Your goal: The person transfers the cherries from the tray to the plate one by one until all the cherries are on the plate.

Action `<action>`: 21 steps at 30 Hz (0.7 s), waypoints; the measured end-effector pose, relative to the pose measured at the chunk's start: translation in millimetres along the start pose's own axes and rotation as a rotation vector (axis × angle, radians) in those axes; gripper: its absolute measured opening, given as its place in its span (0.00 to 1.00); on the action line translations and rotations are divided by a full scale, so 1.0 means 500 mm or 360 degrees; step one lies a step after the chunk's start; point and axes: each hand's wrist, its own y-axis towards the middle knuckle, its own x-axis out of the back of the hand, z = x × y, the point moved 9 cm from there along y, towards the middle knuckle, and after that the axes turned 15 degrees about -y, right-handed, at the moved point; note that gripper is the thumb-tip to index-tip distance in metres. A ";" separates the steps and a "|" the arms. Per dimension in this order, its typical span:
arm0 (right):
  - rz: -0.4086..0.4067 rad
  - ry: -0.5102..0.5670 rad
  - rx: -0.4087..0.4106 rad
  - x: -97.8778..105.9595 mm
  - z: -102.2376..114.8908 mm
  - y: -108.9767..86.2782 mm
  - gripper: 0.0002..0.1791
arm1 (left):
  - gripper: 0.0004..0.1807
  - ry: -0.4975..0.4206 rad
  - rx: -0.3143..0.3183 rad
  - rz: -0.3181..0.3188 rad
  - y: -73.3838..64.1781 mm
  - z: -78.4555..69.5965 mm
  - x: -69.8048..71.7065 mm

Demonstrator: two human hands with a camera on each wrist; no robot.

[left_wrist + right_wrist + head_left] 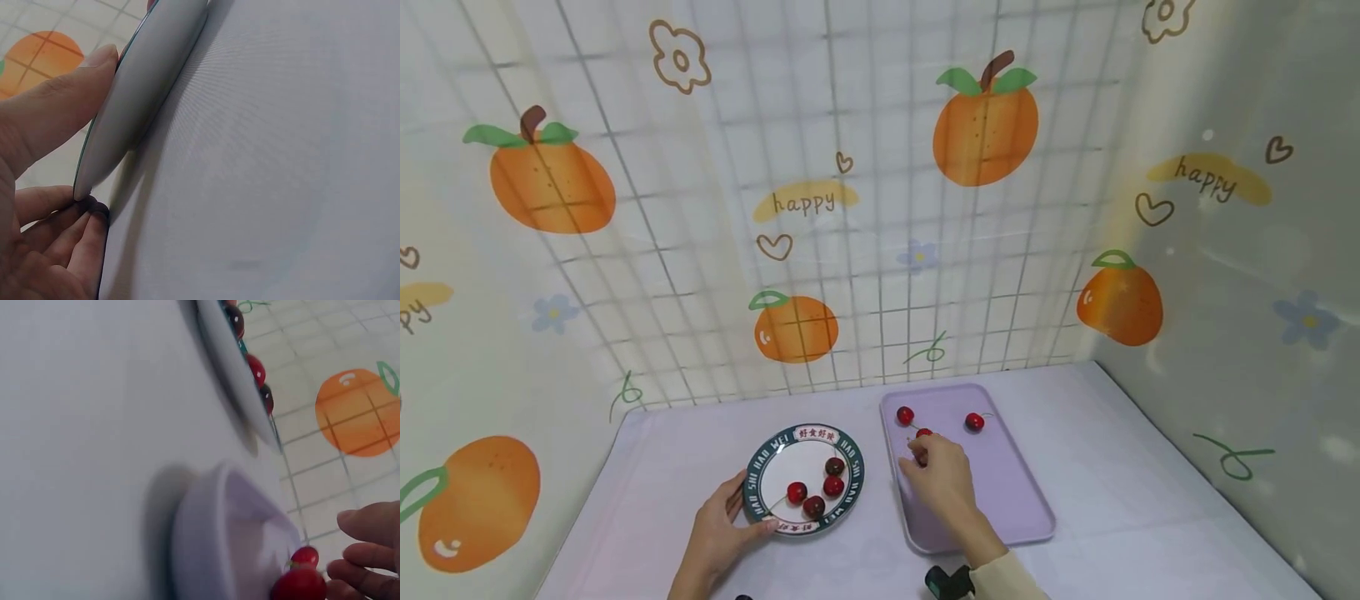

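Note:
My left hand [721, 527] holds the near-left rim of a round white plate [778, 477] with a green lettered border. In the left wrist view, the thumb [94, 81] lies against the rim and the fingertips meet its edge. Several dark red cherries [797, 492] lie on the plate. My right hand [942, 479] reaches over a lilac tray [1000, 500], thumb and fingers apart. Its fingertips are right by a red cherry [299, 585], with another cherry [305, 556] just behind. The hand partly hides the cherries beneath it.
Toward the tray's far end lie a cherry [906, 415] at the left and a stemmed cherry [974, 422] at the right. The plate stands left of the tray on the white table [647, 475]. A fruit-printed curtain [880, 275] hangs behind and at both sides.

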 end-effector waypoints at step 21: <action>0.0054 -0.0064 -0.0038 0.010 -0.067 -0.046 0.14 | 0.67 0.0079 -0.0008 0.0029 -0.007 -0.013 -0.004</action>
